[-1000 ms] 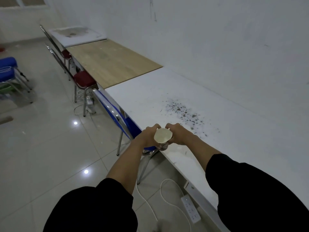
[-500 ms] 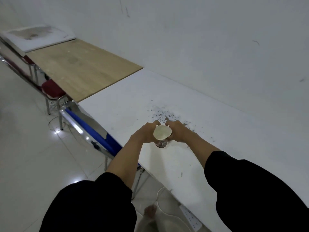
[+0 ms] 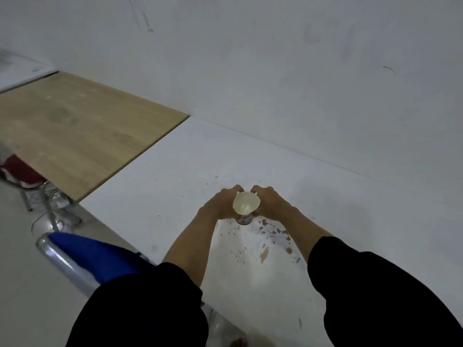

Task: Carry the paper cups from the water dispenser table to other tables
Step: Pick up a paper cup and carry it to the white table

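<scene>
A paper cup [image 3: 246,206] with a pale inside and a dark printed base is held upright between both hands over the white table [image 3: 175,186]. My left hand [image 3: 221,202] wraps its left side and my right hand [image 3: 269,202] wraps its right side. The cup's rim looks slightly squeezed. Its base sits at or just above the tabletop; I cannot tell whether it touches. Chipped, stained paint marks the table surface just in front of the cup.
A wooden-topped table [image 3: 75,126] adjoins the white one on the left, against the white wall [image 3: 275,58]. A blue chair with a metal frame [image 3: 82,256] stands at the table's near edge. A red-seated chair [image 3: 20,171] sits under the wooden table.
I have stepped closer, and the cup held in both hands has moved from the table's edge to well over the white tabletop, past the chipped patch.
</scene>
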